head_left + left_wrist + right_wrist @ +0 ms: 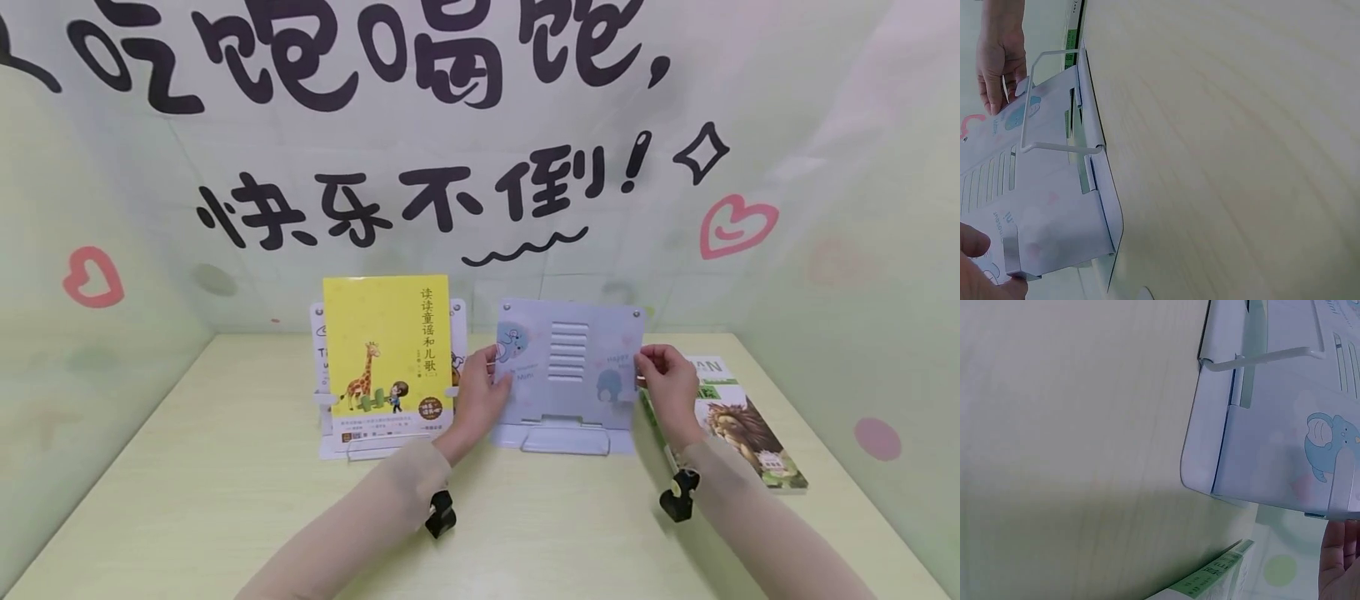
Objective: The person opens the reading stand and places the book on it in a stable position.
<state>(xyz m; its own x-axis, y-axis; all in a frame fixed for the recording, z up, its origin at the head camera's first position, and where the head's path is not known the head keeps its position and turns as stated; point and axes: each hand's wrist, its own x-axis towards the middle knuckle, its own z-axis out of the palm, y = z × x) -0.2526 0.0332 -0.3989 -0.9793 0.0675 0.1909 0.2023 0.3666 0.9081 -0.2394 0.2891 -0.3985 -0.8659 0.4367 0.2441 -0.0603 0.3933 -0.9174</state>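
A pale lavender book stand (607, 333) with blue cartoon animals and slots stands tilted back on the table, a wire ledge (566, 442) at its front. My left hand (480, 400) grips its left edge; in the left wrist view the thumb and a finger are at a small page clip (1012, 250). My right hand (671, 387) holds the opposite edge by the other clip (1342, 481), its fingers partly behind the panel in the right wrist view. No book rests on this stand.
Left of it, a yellow children's book (390, 333) with a giraffe leans on a second white stand (330, 446). A book with a lion-like animal on its cover (750, 425) lies to the right, partly behind my right hand. Printed panels (337, 258) enclose the pale wooden table (187, 500).
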